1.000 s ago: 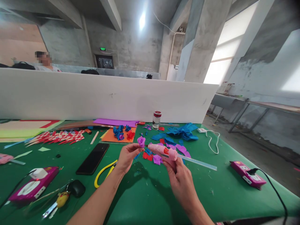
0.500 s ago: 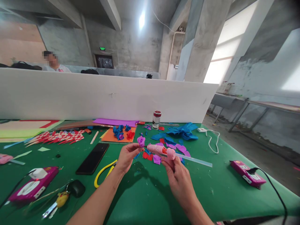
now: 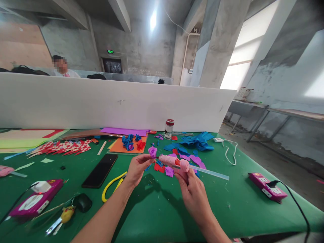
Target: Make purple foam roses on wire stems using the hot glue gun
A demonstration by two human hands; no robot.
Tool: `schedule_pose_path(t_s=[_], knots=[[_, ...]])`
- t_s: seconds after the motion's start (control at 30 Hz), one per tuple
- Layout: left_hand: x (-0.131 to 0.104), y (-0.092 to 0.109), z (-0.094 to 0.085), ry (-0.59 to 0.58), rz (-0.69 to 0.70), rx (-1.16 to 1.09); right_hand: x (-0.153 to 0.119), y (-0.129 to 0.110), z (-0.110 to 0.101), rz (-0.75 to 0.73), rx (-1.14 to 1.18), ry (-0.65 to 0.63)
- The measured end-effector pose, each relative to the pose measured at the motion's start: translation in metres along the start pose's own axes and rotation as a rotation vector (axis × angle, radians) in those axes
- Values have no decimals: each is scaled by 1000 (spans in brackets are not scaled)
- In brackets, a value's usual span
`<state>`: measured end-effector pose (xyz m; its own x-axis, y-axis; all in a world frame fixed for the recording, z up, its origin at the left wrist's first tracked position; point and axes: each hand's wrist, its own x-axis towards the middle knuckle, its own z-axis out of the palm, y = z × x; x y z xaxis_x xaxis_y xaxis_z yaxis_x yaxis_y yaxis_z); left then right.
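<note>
I see L hand [image 3: 136,170] pinching purple paper rose [image 3: 152,151] below its bloom, approx. upright, just above fingertips. R hand [image 3: 192,187] fingers wrap pink plastic glue gun [image 3: 174,162]; nozzle [image 3: 157,157] nr. L fingertips, contact unclear. Clear glue stick [image 3: 210,172] projects right of R fingers.

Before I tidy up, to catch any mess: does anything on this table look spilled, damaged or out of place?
No spill or damage shows. The blue paper right of the jar looks untidy, crumpled while the purple sheet lies flat, and a pale green scrap lies loose left of the phone.
</note>
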<state>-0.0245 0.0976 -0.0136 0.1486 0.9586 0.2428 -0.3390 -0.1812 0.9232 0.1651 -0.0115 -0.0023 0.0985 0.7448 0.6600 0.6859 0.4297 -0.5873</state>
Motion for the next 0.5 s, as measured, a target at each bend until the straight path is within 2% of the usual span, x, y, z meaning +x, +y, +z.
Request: schedule_pose_path(t_s=[0.5], knots=[[-1, 1, 2, 4, -15, -6, 0, 4, 0, -23, -15, 5]])
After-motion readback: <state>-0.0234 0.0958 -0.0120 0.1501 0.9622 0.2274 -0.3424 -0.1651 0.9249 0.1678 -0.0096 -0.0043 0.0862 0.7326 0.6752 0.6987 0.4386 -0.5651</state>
